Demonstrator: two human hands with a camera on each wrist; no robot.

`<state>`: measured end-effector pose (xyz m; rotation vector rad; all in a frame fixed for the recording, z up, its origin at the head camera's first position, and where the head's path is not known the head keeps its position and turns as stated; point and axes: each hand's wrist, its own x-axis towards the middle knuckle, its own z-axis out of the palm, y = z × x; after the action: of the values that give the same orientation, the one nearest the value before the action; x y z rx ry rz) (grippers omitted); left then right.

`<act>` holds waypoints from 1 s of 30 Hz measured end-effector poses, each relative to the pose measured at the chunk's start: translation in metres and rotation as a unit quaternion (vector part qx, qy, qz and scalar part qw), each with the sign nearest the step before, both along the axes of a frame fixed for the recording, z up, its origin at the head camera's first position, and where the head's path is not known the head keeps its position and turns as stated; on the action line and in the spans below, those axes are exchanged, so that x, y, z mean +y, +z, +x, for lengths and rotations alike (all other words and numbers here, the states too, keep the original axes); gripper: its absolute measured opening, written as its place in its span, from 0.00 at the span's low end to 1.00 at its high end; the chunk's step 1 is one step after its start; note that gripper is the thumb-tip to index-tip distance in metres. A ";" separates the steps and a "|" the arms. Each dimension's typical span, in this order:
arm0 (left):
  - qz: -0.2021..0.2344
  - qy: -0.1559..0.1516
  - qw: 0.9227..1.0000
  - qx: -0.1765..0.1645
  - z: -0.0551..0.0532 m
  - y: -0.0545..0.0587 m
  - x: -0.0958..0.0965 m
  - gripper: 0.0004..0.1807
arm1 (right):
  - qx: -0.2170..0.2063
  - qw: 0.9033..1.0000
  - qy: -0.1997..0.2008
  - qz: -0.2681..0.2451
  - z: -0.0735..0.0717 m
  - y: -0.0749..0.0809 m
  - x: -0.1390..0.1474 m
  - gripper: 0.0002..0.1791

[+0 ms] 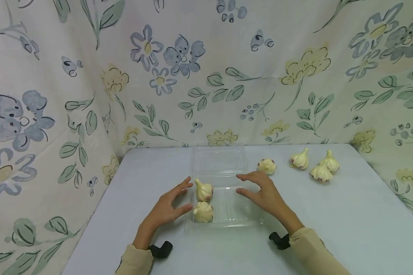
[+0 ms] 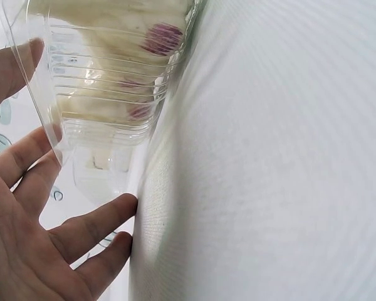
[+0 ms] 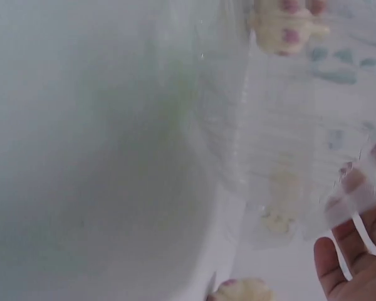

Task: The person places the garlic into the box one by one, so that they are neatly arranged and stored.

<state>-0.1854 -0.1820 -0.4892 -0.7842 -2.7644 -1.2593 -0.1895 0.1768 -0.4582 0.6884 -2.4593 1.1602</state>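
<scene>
An open clear plastic clamshell box [image 1: 234, 208] lies on the table, its lid [image 1: 218, 160] folded back to the far side. Two garlic bulbs sit in its left part, the farther bulb [image 1: 204, 191] with its stem up and the nearer bulb [image 1: 203, 212] against it. My left hand [image 1: 166, 208] is at the left wall, fingers spread. In the left wrist view, its thumb and fingertips meet the box's rim [image 2: 41, 94], with garlic [image 2: 106, 69] showing through the ribbed wall. My right hand [image 1: 265, 193] stands at the right side, thumb and fingers apart, holding nothing.
A single garlic bulb [image 1: 266, 166] lies just beyond the right hand. Farther right are another bulb [image 1: 299, 159] and a touching pair, with one bulb [image 1: 321, 173] in front. A floral curtain [image 1: 220, 76] hangs behind the white table [image 1: 358, 214]. Black wrist mounts [image 1: 161, 250] are on both arms.
</scene>
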 end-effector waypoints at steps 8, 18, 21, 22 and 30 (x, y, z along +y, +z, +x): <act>0.003 -0.003 1.000 0.000 0.000 0.000 -0.001 0.38 | 0.012 0.999 -0.044 -0.026 0.000 -0.003 0.020 0.25; 0.004 -0.003 1.000 0.003 0.000 -0.002 -0.001 0.38 | 0.006 0.993 -0.116 -0.031 -0.001 -0.012 0.051 0.25; 0.005 -0.004 1.000 0.003 0.000 -0.002 -0.001 0.38 | -0.001 0.990 -0.134 -0.039 -0.001 -0.016 0.059 0.24; 0.005 -0.004 1.000 0.003 0.000 -0.002 -0.001 0.38 | -0.003 0.989 -0.141 -0.041 0.000 -0.017 0.062 0.24; 0.001 -0.003 1.000 0.006 0.001 0.000 0.000 0.38 | -0.019 0.979 -0.193 -0.058 0.000 -0.024 0.081 0.22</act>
<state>-0.1847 -0.1820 -0.4887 -0.7972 -2.7524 -1.2543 -0.1897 0.2574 -0.4824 0.1443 -2.3871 1.1537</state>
